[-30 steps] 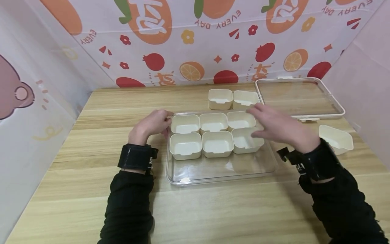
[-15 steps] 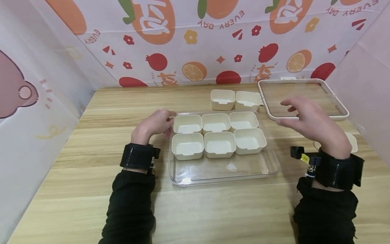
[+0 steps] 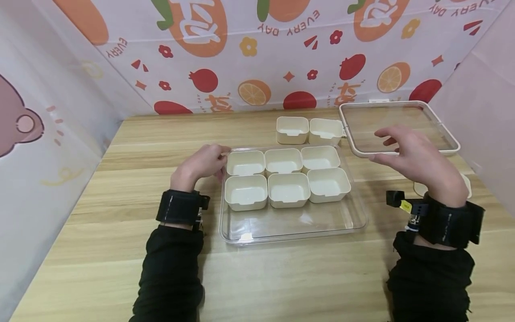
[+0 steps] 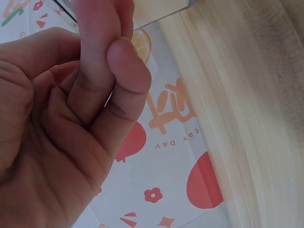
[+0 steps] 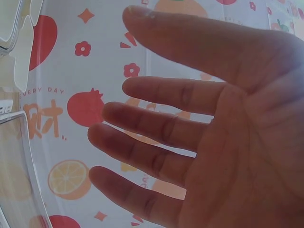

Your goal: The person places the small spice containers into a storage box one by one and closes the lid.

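Observation:
A clear plastic box (image 3: 277, 226) lies on the table with several cream bins (image 3: 288, 188) inside, in two rows of three. The box's near strip holds no bin. My left hand (image 3: 202, 162) grips the box's far left corner; its curled fingers (image 4: 126, 71) fill the left wrist view, with a clear edge above them. Off to the right of the box, my right hand (image 3: 420, 161) hovers with fingers apart, holding nothing. Its palm and spread fingers (image 5: 142, 152) show in the right wrist view.
Two more cream bins (image 3: 292, 132) stand behind the box. A clear lid (image 3: 450, 152) with a white frame lies at the back right, partly behind my right hand. Another cream bin (image 3: 466, 184) at the right is mostly hidden by my right wrist. Printed cloth (image 3: 265, 58) hangs behind the table.
My right hand has let go of the front right bin in the box and moved right, toward the lid. That bin now sits slightly straighter. The left hand keeps its place.

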Available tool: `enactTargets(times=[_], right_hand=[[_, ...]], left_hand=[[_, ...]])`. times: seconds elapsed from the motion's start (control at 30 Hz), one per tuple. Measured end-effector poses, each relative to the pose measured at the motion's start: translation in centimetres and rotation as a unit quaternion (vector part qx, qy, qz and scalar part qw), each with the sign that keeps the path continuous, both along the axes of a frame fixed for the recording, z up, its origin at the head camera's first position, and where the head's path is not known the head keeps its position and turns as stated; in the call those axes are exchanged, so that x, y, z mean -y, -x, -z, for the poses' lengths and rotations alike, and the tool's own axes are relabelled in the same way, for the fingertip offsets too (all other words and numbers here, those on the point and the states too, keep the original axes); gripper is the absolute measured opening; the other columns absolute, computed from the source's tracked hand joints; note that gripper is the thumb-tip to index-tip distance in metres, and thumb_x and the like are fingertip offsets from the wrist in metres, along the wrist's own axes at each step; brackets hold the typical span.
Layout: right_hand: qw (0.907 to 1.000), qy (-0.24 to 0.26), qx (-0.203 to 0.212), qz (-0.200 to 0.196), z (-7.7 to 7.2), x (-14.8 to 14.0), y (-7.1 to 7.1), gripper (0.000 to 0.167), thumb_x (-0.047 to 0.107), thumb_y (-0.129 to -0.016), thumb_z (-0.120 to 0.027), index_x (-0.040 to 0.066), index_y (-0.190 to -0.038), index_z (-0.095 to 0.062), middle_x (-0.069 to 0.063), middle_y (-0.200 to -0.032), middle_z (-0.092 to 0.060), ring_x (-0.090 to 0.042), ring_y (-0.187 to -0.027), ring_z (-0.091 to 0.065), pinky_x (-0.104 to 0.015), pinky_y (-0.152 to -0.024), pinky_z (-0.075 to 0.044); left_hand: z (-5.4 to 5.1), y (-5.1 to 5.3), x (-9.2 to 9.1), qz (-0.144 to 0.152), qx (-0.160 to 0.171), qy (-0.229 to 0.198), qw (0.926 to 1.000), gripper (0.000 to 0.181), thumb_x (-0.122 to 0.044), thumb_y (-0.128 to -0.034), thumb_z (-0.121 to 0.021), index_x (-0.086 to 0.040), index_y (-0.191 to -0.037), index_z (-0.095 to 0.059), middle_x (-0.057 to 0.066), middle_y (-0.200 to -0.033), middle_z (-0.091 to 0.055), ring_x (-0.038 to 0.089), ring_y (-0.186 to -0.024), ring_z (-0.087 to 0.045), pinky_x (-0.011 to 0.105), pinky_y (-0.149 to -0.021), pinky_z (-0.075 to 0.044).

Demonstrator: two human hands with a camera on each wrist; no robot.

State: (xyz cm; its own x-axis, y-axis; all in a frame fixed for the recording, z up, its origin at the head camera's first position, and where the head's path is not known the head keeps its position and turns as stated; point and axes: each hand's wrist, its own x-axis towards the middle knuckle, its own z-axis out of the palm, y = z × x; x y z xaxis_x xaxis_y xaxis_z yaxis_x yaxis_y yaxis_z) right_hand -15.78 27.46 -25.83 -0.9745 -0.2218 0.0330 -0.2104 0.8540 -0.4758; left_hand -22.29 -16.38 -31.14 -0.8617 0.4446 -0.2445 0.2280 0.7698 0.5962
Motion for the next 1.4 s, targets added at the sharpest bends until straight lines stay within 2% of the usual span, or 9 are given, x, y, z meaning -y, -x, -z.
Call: enactTargets(times=[0.1, 0.3, 0.4, 0.73, 0.97, 1.23, 1.4], right_hand=[[0.9999, 0.002, 0.004, 0.014, 0.1, -0.7, -0.2, 0.059, 0.017, -0.093, -0.075, -0.009, -0.138, -0.049, -0.034, -0.133, -0.052, -0.051, -0.116, -0.053, -0.066, -0.092, -0.043], [0.9971, 0.008, -0.003, 0.076, 0.4, -3.6, -1.0, 0.059, 0.02, -0.095, -0.072, -0.012, -0.138, -0.046, -0.037, -0.129, -0.051, -0.055, -0.111, -0.052, -0.065, -0.086, -0.043], [0.9959, 0.006, 0.001, 0.09, 0.6, -5.0, -1.3, 0.06, 0.02, -0.095, -0.071, -0.012, -0.139, -0.045, -0.038, -0.129, -0.049, -0.055, -0.112, -0.05, -0.063, -0.085, -0.041], [0.9897, -0.028, 0.028, 0.137, 1.3, -8.5, -2.2, 0.061, 0.019, -0.097, -0.068, -0.016, -0.138, -0.039, -0.042, -0.134, -0.039, -0.059, -0.117, -0.037, -0.069, -0.088, -0.035], [0.9806, -0.057, 0.072, 0.173, 1.7, -10.1, -2.5, 0.064, 0.018, -0.095, -0.068, -0.02, -0.133, -0.036, -0.047, -0.133, -0.033, -0.06, -0.118, -0.031, -0.073, -0.092, -0.032], [0.9676, -0.094, 0.125, 0.199, 3.8, -11.3, -2.3, 0.087, 0.032, -0.091, -0.071, -0.016, -0.143, -0.022, -0.05, -0.138, -0.023, -0.067, -0.125, -0.018, -0.076, -0.102, -0.017], [0.9613, -0.082, 0.172, 0.199, 4.8, -12.1, -2.3, 0.1, 0.035, -0.09, -0.072, -0.018, -0.148, -0.01, -0.052, -0.139, -0.017, -0.067, -0.124, -0.019, -0.077, -0.098, -0.026]], left_hand=[[-0.1, 0.0, 0.0, 0.0, 0.004, 0.0, 1.0, 0.05, 0.002, -0.0999, -0.034, 0.013, -0.148, -0.039, 0.011, -0.069, -0.067, 0.026, -0.064, -0.071, 0.047, -0.091, -0.053], [-0.4, -0.1, 0.2, -0.006, 0.006, 0.001, 1.0, 0.049, 0.001, -0.1008, -0.035, 0.013, -0.148, -0.039, 0.012, -0.073, -0.069, 0.025, -0.066, -0.072, 0.049, -0.095, -0.051], [-0.5, -0.1, 0.3, -0.003, 0.0, 0.003, 1.0, 0.048, 0.001, -0.1009, -0.036, 0.013, -0.147, -0.04, 0.011, -0.072, -0.069, 0.026, -0.066, -0.072, 0.05, -0.096, -0.05], [-0.6, -0.1, 0.5, 0.003, -0.01, 0.008, 0.9999, 0.048, 0.001, -0.1005, -0.036, 0.014, -0.146, -0.041, 0.008, -0.067, -0.068, 0.027, -0.065, -0.072, 0.05, -0.092, -0.052], [-0.6, -0.1, 0.4, 0.003, -0.008, 0.008, 0.9999, 0.048, 0.001, -0.1004, -0.036, 0.013, -0.147, -0.041, 0.009, -0.068, -0.068, 0.025, -0.065, -0.071, 0.049, -0.09, -0.053], [-0.5, 0.0, 0.2, 0.003, -0.001, 0.012, 0.9999, 0.049, 0.002, -0.0998, -0.035, 0.014, -0.148, -0.04, 0.008, -0.067, -0.067, 0.027, -0.068, -0.071, 0.05, -0.092, -0.051], [-0.4, 0.1, 0.0, 0.004, 0.001, 0.013, 0.9999, 0.049, 0.001, -0.1011, -0.035, 0.014, -0.148, -0.039, 0.008, -0.067, -0.067, 0.027, -0.067, -0.071, 0.048, -0.091, -0.052]])
